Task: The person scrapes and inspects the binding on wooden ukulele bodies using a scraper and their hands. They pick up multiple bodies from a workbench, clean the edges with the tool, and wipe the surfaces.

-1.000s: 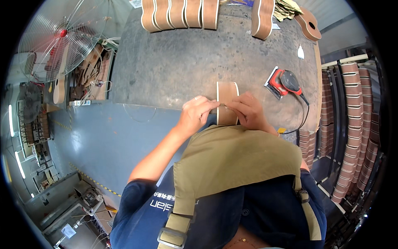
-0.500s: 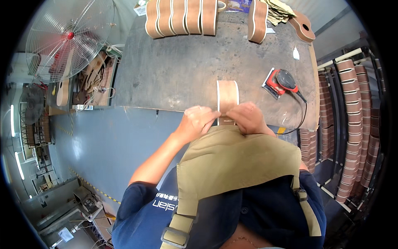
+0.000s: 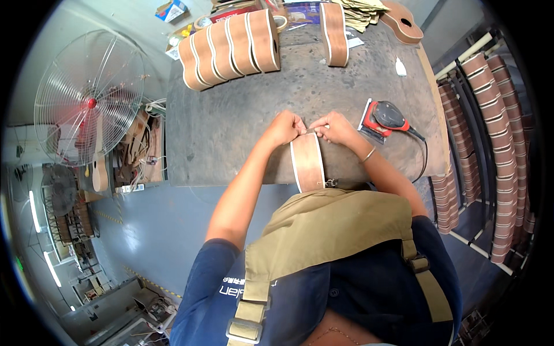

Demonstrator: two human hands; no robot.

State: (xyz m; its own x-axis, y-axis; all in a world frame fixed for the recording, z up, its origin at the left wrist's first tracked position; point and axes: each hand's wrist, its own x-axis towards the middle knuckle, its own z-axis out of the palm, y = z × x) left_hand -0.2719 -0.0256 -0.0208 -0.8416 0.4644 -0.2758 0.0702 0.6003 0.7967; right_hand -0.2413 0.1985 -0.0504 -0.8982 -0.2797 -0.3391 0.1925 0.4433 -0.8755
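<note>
The head view has a small wooden instrument body [image 3: 307, 162] at the centre of the frame, seen with its curved side turned up. That side is a smooth band of light reddish-brown wood, paler along the middle, with a white strip running along each long edge. The band slants slightly, its top end a little left of its bottom end; the lower end reaches the table's near edge and meets the top of the olive apron [image 3: 337, 222], which hides the rest.

Both hands are at the band's upper end. The left hand [image 3: 287, 127] is curled, thumb and fingertips drawn together at the upper left corner. The right hand [image 3: 335, 128] is likewise half-closed, its index finger and thumb pointing left, just beside the other fingertips. A small brownish bit shows between them; whether either hand grips it cannot be told.

Right of the hands, a red and black sander [image 3: 385, 119] rests on the dark, stained table [image 3: 231, 130], with a white bottle [image 3: 400, 67] above it. At the upper left of the table stand five similar bodies in a row [image 3: 229, 49]; a single body [image 3: 334, 36] stands at upper centre. A large round fan [image 3: 92, 104] fills the upper left.
</note>
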